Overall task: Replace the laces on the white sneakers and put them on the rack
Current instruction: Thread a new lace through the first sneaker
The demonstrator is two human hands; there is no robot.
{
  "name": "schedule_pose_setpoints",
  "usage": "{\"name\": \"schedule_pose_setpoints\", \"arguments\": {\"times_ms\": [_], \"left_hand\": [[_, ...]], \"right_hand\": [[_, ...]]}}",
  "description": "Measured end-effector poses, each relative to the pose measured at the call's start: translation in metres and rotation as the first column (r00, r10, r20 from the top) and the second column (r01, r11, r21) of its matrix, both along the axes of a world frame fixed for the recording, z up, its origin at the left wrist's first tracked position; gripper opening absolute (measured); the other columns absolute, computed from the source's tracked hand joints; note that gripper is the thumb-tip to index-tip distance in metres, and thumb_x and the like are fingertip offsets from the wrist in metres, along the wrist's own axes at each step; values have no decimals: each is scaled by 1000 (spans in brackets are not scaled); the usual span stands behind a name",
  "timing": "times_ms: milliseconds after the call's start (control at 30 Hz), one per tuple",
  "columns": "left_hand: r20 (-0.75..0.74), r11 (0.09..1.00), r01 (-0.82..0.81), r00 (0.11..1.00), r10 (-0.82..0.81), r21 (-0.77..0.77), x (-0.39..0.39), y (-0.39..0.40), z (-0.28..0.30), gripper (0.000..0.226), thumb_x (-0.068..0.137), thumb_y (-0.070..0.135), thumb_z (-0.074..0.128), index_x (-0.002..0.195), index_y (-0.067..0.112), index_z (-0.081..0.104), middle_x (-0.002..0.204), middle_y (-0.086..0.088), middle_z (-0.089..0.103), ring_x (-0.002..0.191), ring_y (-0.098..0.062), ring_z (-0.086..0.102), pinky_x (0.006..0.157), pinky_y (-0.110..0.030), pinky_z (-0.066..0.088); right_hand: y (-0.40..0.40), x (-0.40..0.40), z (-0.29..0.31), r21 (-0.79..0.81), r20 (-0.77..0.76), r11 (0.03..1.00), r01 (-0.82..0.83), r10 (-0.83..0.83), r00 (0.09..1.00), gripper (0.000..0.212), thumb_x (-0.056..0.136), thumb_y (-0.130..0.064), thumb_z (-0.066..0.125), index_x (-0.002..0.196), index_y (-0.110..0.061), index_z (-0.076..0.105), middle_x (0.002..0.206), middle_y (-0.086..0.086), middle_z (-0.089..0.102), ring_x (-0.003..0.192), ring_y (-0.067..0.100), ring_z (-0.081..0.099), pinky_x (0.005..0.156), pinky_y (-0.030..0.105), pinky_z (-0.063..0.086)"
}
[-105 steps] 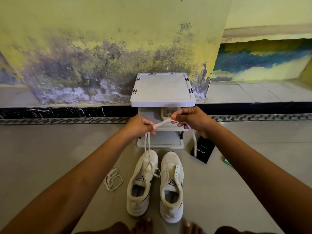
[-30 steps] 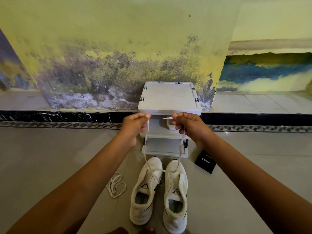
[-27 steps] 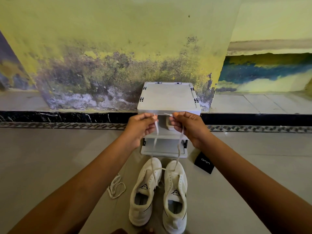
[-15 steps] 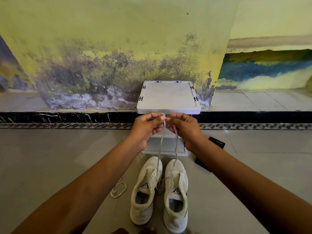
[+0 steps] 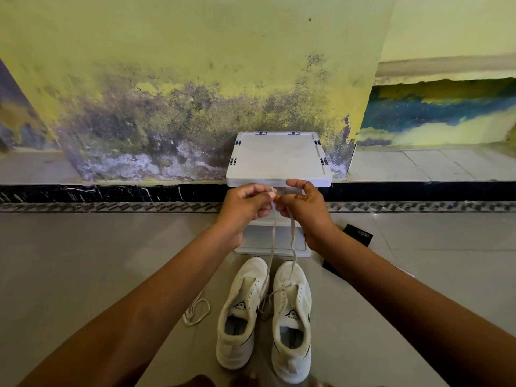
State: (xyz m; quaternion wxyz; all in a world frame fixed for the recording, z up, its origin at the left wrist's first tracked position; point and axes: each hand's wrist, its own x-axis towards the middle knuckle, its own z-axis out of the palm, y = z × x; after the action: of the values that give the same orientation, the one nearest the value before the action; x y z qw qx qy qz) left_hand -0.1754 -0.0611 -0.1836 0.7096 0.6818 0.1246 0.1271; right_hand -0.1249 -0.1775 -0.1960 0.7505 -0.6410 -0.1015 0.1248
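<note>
1. Holding both ends of the lace (image 5: 291, 241) up and together in front of the rack (image 5: 278, 157): left hand (image 5: 245, 208) pinching one end, right hand (image 5: 303, 209) pinching the other, fingers curled round each tip.
2. Running down from the hands to the right sneaker (image 5: 291, 319), threaded through eyelets near its toe; left sneaker (image 5: 241, 311) just beside it on the floor, no lace visible in it.
3. Lying loose on the floor left of the sneakers: a spare lace (image 5: 195, 311). Sitting right of the rack, partly behind the right forearm: a black box (image 5: 358, 236).
4. To do this step well, probably:
   - match the two tips side by side so both halves come out even;
   - keep light upward tension so the bottom bar sits flat, not twisted;
   - steady the sneaker if it starts to lift or tip;
   - cross and feed the next eyelets only once the lengths agree.
</note>
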Motion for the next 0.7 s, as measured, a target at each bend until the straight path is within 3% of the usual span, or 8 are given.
{"name": "schedule_pose_setpoints", "arguments": {"times_ms": [100, 133, 233, 333, 433, 533, 633, 700], "left_hand": [[17, 997, -28, 1000, 27, 74, -1, -1, 3, 12, 88, 13, 61, 79, 20, 66, 69, 12, 64, 58, 8, 57, 56, -7, 45], [31, 997, -30, 999, 27, 69, -1, -1, 4, 13, 89, 12, 60, 78, 19, 65, 67, 10, 63, 56, 7, 56, 54, -6, 44], [-12, 997, -71, 997, 72, 43, -1, 3, 8, 15, 93, 12, 52, 81, 17, 58, 70, 4, 64, 64, -2, 58, 64, -18, 44], [-76, 975, -193, 980, 185, -110, 4, 12, 13, 18, 100, 13, 39, 84, 19, 47, 79, 2, 68, 78, -12, 61, 75, -28, 45], [-103, 881, -325, 946, 309, -345, 7, 27, 17, 18, 101, 10, 33, 89, 12, 46, 73, -6, 60, 68, -15, 61, 64, -30, 52], [-150, 770, -422, 903, 402, -478, 7, 43, 9, 25, 102, 8, 30, 80, 10, 42, 66, -3, 44, 54, -12, 47, 53, -25, 50], [-186, 776, -497, 867, 462, -389, 4, 56, -2, 29, 101, 8, 27, 75, 14, 38, 63, 0, 36, 48, -8, 29, 39, -17, 33], [-190, 780, -534, 845, 500, -325, 4, 66, -8, 30, 101, 8, 24, 75, 16, 36, 64, 0, 36, 49, -9, 26, 41, -19, 27]], "right_hand": [[1, 1, 0, -131, -55, 970, -206, 200, 978, 10, 95, -18, 51, 100, -19, 59, 97, 3, 64, 89, 16, 59, 77, 26, 45], [2, 1, -2, -190, -68, 940, -283, 275, 959, 17, 97, -24, 47, 93, -22, 63, 96, 0, 66, 90, 14, 58, 79, 27, 43], [3, -2, -6, -175, -81, 887, -426, 419, 905, 33, 101, -27, 37, 78, -20, 61, 71, -8, 62, 70, 9, 55, 72, 22, 45], [-2, -1, -8, -50, -157, 798, -601, 588, 793, 33, 102, -21, 32, 76, -13, 52, 57, -6, 51, 58, 12, 49, 70, 24, 46], [-11, 1, -12, -119, -229, 652, -749, 716, 660, 32, 102, -22, 28, 76, -14, 46, 56, -6, 41, 51, 10, 41, 73, 26, 43], [-30, 9, -21, -409, -277, 540, -735, 694, 664, 33, 102, -21, 28, 75, -15, 44, 59, -2, 34, 52, 12, 34, 66, 25, 39], [-53, 20, -32, -702, -271, 392, -595, 626, 731, 31, 102, -23, 34, 75, -15, 46, 66, 0, 36, 58, 11, 34, 62, 21, 37], [-66, 26, -38, -777, -242, 379, -502, 556, 795, 30, 101, -23, 37, 74, -15, 47, 70, 1, 39, 61, 11, 34, 60, 20, 34]]}}
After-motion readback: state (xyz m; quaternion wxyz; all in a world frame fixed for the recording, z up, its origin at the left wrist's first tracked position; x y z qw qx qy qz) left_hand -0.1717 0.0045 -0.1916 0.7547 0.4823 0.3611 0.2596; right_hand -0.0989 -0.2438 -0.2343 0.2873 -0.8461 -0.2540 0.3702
